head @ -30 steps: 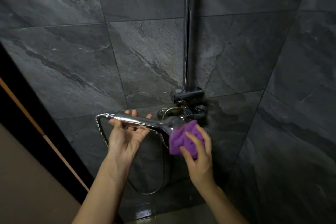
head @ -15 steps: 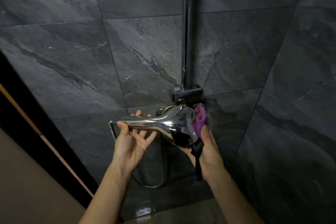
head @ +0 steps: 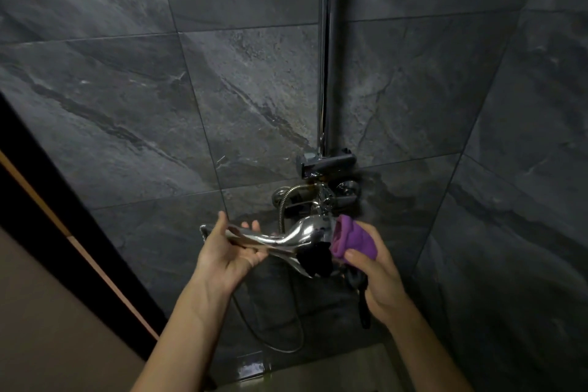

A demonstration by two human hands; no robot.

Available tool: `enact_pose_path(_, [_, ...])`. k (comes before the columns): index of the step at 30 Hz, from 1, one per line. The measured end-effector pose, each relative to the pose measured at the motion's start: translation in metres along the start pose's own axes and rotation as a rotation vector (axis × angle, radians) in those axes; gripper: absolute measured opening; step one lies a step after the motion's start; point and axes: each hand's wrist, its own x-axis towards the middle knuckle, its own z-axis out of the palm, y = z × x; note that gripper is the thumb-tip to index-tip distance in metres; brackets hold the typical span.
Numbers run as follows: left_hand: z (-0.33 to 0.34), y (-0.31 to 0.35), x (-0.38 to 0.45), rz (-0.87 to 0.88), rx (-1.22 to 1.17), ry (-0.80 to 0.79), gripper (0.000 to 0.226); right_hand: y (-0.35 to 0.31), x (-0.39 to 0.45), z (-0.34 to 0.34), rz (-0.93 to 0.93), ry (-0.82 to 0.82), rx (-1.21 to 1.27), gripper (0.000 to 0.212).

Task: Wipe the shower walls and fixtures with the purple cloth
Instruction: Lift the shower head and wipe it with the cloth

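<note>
Both hands work on one fixture. Left hand (head: 227,251) cradles the handle of the chrome hand shower (head: 286,237) from below, with the thumb over the top and the fingers curled loosely round it, so the piece lies roughly level and cannot swing on its hose (head: 280,210). Right hand (head: 370,267) grips the bunched purple cloth (head: 351,237), thumb on the near side, and presses it against the far rim of the shower head. Holding the handle at one end leaves the whole head free for the cloth at the other, and the grip probably also braces the fixture against the rubbing pressure.

Something dark hangs below the right palm; whether it is a strap or part of the cloth is unclear. Behind, the mixer valve (head: 318,197) sits on the dark stone-look tiled wall (head: 159,105), beneath the holder bracket (head: 327,164) and the upright chrome riser rail (head: 326,57). The bracket stands empty, which fits the hand shower having been lifted out for cleaning.

The walls, rail and valve seemingly remain to be wiped.
</note>
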Motion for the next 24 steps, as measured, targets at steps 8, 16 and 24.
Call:
enact_pose_path(8, [0.003, -0.007, 0.005, 0.047, 0.05, 0.004, 0.042, -0.032, 0.008, 0.003, -0.059, -0.192, -0.197, 0.047])
enact_pose_path(16, [-0.012, -0.026, 0.013, 0.184, 0.191, -0.136, 0.035, -0.027, 0.014, 0.057, -0.146, -0.54, -1.022, 0.042])
enact_pose_path(24, [-0.023, -0.041, 0.004, 0.248, 0.274, -0.205, 0.059, -0.002, 0.018, 0.073, 0.007, -0.358, -0.964, 0.038])
